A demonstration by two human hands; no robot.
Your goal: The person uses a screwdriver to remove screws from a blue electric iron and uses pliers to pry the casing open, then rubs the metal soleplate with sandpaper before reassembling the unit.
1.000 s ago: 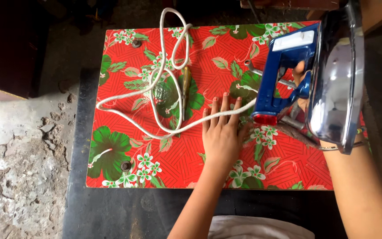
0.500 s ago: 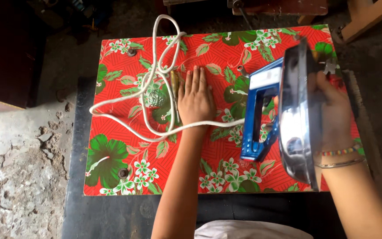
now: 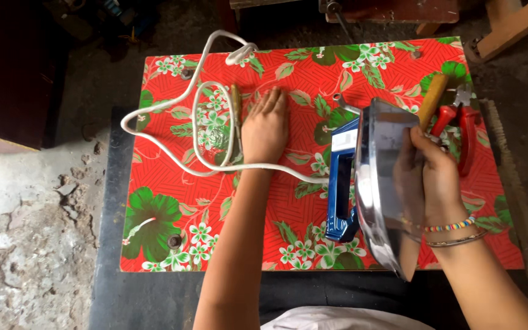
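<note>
Chrome-soled iron (image 3: 374, 183) stands tipped on the table (image 3: 172, 208), right hand (image 3: 426, 171) clasping it; left hand (image 3: 265, 125) lies flat, fingers spread, beside the white cord (image 3: 212, 131); pliers (image 3: 459, 125) untouched.

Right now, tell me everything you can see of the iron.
The iron is an electric one with a shiny metal soleplate and a blue plastic handle. It is tipped on its side on the red floral board, soleplate facing the right hand, which grips its metal edge. A white cord runs from the handle side into loose loops under the left hand. Red-handled pliers lie just beyond it.
</note>
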